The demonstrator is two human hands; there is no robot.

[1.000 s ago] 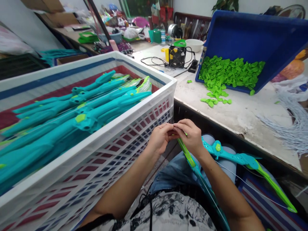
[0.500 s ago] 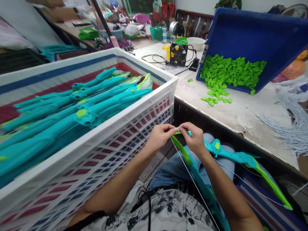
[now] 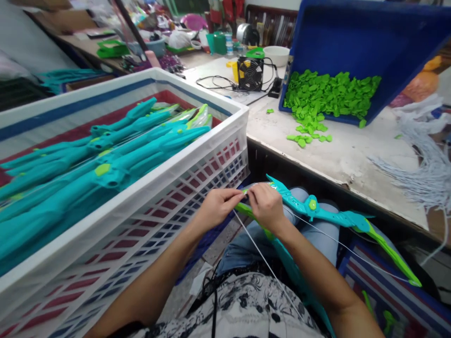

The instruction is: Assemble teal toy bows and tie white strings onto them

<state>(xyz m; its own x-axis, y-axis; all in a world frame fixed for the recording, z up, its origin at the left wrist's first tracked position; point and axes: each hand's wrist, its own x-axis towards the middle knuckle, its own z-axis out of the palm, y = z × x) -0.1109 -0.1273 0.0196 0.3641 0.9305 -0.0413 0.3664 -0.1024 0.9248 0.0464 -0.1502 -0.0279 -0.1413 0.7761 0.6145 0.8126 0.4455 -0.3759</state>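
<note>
A teal toy bow (image 3: 327,213) with lime-green ends lies across the lap, its white string (image 3: 319,230) running towards my fingers. At the bow's left green tip, my left hand (image 3: 219,206) is closed in a pinch. My right hand (image 3: 266,203) is closed right beside it, fingers bent over the string's end. The exact grip is partly hidden by the fingers. Below the hands a second toy bow (image 3: 291,258) slants down under my right forearm, with its own white string (image 3: 260,253) stretched towards my body.
At left stands a white plastic crate (image 3: 197,162) holding several teal bows (image 3: 116,159). On the worktable (image 3: 352,152), a tilted blue bin (image 3: 338,37) spills small green pieces (image 3: 331,96). A black fan (image 3: 250,73) and a bundle of white cords (image 3: 423,164) are there too.
Both hands have shifted slightly left, still pinching at the bow's tip. My right hand has turned so its back covers more of the fingers. The camera view has tilted slightly.
</note>
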